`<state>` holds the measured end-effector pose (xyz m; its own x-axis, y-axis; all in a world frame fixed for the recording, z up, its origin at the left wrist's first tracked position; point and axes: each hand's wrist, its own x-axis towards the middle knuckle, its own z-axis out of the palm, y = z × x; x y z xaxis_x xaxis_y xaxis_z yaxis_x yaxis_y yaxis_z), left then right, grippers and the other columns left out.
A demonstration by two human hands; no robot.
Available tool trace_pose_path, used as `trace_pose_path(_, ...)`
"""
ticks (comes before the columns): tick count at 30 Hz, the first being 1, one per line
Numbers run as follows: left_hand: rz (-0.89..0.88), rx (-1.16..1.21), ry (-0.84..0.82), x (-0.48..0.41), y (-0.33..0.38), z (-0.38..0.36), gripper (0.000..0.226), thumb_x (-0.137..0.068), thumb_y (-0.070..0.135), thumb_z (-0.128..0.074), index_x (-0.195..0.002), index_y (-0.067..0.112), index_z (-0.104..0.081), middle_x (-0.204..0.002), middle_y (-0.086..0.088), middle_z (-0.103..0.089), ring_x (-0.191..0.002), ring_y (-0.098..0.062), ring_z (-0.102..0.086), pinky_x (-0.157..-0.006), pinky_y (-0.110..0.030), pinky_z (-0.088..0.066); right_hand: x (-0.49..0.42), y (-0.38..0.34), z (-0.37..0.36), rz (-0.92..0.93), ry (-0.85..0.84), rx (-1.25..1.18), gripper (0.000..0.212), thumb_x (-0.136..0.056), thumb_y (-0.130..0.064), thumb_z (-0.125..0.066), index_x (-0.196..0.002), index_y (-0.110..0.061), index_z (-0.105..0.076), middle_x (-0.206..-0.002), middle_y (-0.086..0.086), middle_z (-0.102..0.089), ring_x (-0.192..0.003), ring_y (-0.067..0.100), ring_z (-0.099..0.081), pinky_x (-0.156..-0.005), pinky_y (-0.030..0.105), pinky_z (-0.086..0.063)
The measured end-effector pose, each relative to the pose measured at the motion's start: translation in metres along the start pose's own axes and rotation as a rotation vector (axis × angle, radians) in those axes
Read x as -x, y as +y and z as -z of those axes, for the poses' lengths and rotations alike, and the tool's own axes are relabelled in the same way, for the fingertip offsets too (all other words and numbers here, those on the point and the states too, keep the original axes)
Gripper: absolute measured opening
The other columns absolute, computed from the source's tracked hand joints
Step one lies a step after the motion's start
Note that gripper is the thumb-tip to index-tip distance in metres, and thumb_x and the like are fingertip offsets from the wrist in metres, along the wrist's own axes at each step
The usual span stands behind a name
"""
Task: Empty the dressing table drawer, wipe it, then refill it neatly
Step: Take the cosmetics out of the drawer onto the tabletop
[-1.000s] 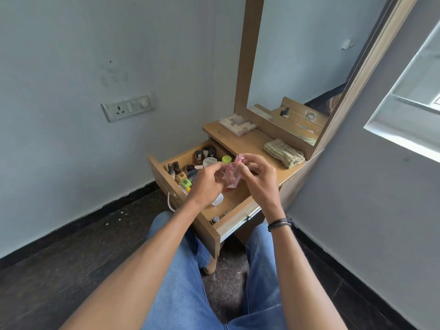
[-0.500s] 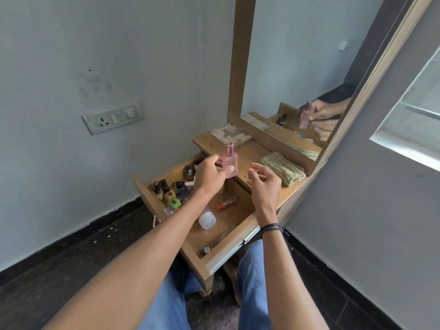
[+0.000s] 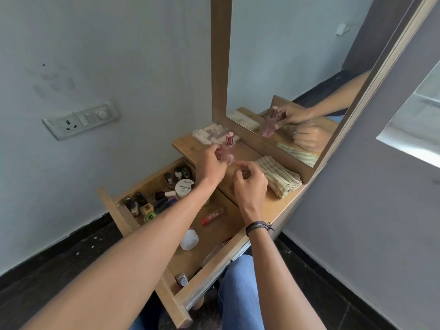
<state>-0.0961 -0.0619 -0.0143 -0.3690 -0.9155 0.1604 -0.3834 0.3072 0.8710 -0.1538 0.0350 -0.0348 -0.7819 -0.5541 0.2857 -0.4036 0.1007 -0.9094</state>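
**Setting the perfume bottle on the bench**

The mirror point(image 3: 297, 67) is filling the back of the scene, standing on the wooden bench point(image 3: 188, 145) and reflecting both hands and the bottle. Below the bench the drawer point(image 3: 114, 207) is hanging pulled out and is far from emptied. Nail polish bottles point(image 3: 142, 203) are crowding its far left corner beside a white nail polish remover tub point(image 3: 184, 186). A red tube point(image 3: 212, 216), a white bottle point(image 3: 189, 239) and a small bottle point(image 3: 182, 279) are lying loose nearer the front.

A striped cloth point(image 3: 278, 178) is lying folded on the bench at the right, and a pale patterned cloth point(image 3: 210, 134) at the back left. The left hand point(image 3: 210, 163) is reaching over the bench, its grip pinching the pink perfume bottle point(image 3: 228, 148) by the body, upright, between the two cloths. Whether the base is touching the wood I cannot tell. The right hand point(image 3: 250, 184) is hovering just beside it, fingers loosely curled, gripping nothing visible.

The emptying seems to be only beginning. To do this step well, the hand should be lowering the bottle straight down until it is standing flat. Placing it toward the back is leaving room for later items and keeping the striped cloth free for wiping
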Motion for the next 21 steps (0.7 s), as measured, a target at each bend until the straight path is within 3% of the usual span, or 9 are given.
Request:
trace_pose_path(4,-0.027,-0.020,0.030,-0.006,0.007,-0.007,0.018,-0.085,0.022,-0.079,-0.095,0.025,-0.064,-0.090,0.014,-0.065,-0.081,-0.001,-0.063,-0.067,-0.019,-0.050,-0.002,0.002,0.000,-0.021,0.034,-0.007,0.020,-0.086,-0.010,-0.058,-0.093,-0.023,-0.072,-0.086,-0.008,-0.071,-0.077,0.013,-0.065,-0.074,0.040,-0.055)
trace_pose_path(8,0.011,-0.056,0.039,0.003,-0.002,0.000,0.017,-0.088,0.027,-0.075,-0.100,0.022,-0.065,-0.097,0.007,-0.071,-0.085,-0.012,-0.066,-0.073,-0.031,-0.052,-0.001,0.003,0.000,-0.024,0.056,-0.031,0.018,-0.085,-0.012,-0.058,-0.091,-0.024,-0.070,-0.085,-0.009,-0.071,-0.076,0.013,-0.066,-0.071,0.033,-0.052)
trace_pose_path(14,-0.037,-0.086,0.018,0.020,-0.010,0.020,0.023,-0.084,0.029,-0.079,-0.097,0.025,-0.062,-0.091,0.008,-0.067,-0.077,-0.003,-0.062,-0.057,-0.017,-0.038,0.000,-0.001,-0.001,-0.021,0.068,-0.027,0.018,-0.086,-0.011,-0.059,-0.094,-0.022,-0.071,-0.083,-0.014,-0.067,-0.077,0.009,-0.064,-0.072,0.030,-0.051)
trace_pose_path(17,-0.050,-0.041,-0.080,0.023,-0.010,0.026,0.031,-0.082,0.028,-0.083,-0.106,0.020,-0.065,-0.102,0.003,-0.069,-0.090,-0.012,-0.066,-0.069,-0.024,-0.048,0.002,-0.003,0.000,-0.035,0.081,-0.026,0.018,-0.085,-0.010,-0.059,-0.093,-0.024,-0.070,-0.081,-0.017,-0.065,-0.078,0.008,-0.063,-0.076,0.032,-0.053)
trace_pose_path(21,-0.013,0.059,-0.062,0.034,-0.024,0.049,0.046,-0.084,0.018,-0.080,-0.127,0.021,-0.063,-0.116,0.008,-0.065,-0.097,-0.003,-0.065,-0.076,-0.014,-0.049,0.003,-0.007,0.002,-0.042,0.074,-0.035,0.018,-0.084,-0.011,-0.058,-0.091,-0.025,-0.068,-0.080,-0.019,-0.065,-0.075,0.009,-0.064,-0.076,0.038,-0.055)
